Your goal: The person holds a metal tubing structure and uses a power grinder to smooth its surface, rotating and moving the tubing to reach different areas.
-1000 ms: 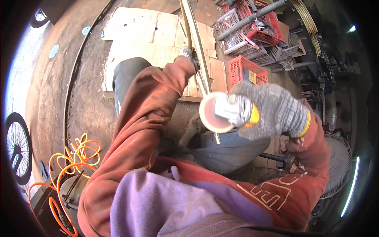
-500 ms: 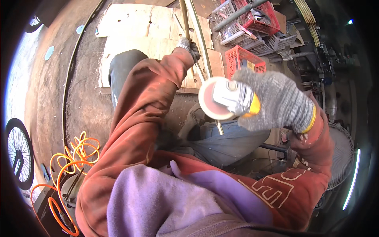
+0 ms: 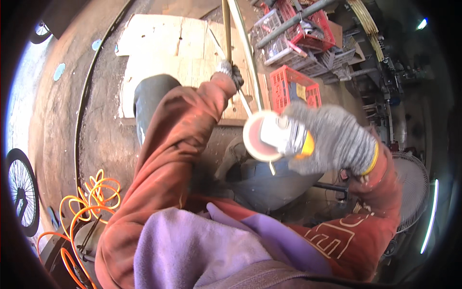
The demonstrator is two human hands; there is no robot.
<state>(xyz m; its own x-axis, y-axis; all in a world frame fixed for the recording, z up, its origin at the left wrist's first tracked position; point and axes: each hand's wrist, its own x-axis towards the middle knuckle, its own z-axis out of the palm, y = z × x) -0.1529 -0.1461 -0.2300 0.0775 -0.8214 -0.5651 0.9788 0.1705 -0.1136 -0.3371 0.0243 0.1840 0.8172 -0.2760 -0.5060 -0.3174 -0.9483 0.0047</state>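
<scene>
A: What does the right hand hold?

B: A power tool with a white body, gripped in a grey knitted glove with a yellow cuff. Its round white disc has a reddish face and is turned towards the camera. The fingers are wrapped tight around the tool body, raised in front of the chest, above the knees.

A: And the left hand?

B: Also in a grey glove, it reaches forward at the end of an orange sleeve. Its fingers are closed around a thin pale rod that runs up and away to the top edge of the view. A second, lighter bar lies just beside the rod, slanting down towards the disc.

A: What lies beneath them?

B: Flat sheets of cardboard spread on the dirt floor, under the rods and the left knee in blue-grey trousers.

A: And around them?

B: To the right, a red plastic crate stands near the disc, with more crates, grey and red, stacked behind it and a grey pipe laid across them. A fan with a wire guard stands at the right rim. At lower left, an orange hose lies in loose coils near a bicycle wheel. A dark cable curves across the floor.
</scene>
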